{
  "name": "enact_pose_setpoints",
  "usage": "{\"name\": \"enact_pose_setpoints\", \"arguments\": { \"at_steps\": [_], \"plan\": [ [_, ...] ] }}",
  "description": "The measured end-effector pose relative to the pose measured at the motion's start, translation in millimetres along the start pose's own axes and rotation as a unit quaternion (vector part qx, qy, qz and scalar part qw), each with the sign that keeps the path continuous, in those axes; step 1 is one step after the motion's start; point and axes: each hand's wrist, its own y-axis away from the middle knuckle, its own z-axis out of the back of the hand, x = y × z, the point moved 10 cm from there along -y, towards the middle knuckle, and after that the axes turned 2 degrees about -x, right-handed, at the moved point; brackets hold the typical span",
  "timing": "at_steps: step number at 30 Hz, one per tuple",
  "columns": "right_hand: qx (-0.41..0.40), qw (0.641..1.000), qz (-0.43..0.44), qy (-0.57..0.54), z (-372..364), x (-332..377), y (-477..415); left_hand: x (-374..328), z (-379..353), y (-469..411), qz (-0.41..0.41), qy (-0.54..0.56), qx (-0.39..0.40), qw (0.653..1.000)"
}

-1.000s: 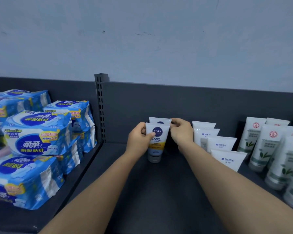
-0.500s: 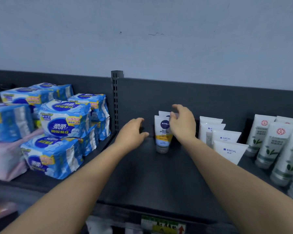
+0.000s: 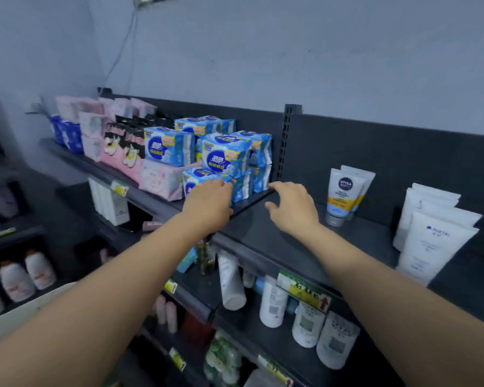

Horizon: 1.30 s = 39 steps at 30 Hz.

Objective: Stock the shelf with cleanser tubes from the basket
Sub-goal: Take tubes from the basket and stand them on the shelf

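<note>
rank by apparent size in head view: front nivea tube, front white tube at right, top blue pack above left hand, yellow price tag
1. front white tube (nearest the camera)
2. top blue pack and front Nivea tube, about alike
3. yellow price tag

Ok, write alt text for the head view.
The left hand and right hand, both empty, reach over a dark shelf beside two Nivea cleanser tubes standing cap-down at the back. Blue packs sit left, white tubes right.
</note>
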Motion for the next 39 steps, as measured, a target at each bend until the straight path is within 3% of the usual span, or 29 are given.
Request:
{"name": "enact_pose_setpoints", "arguments": {
  "at_steps": [4,21,28,39],
  "plan": [
    [0.049,0.997,0.058,-0.02,-26,53,27,41,8,57,0.049,-0.065,0.022,0.996],
    [0.216,0.946,0.237,-0.041,-148,236,116,220,-6,246,0.274,-0.133,0.137,0.943],
    [0.267,0.923,0.274,-0.03,-208,306,128,295,-33,295,0.34,-0.112,0.183,0.916],
    [0.35,0.894,0.28,-0.009,-317,399,144,409,-117,354,0.371,-0.064,0.259,0.89]
  ]
}}
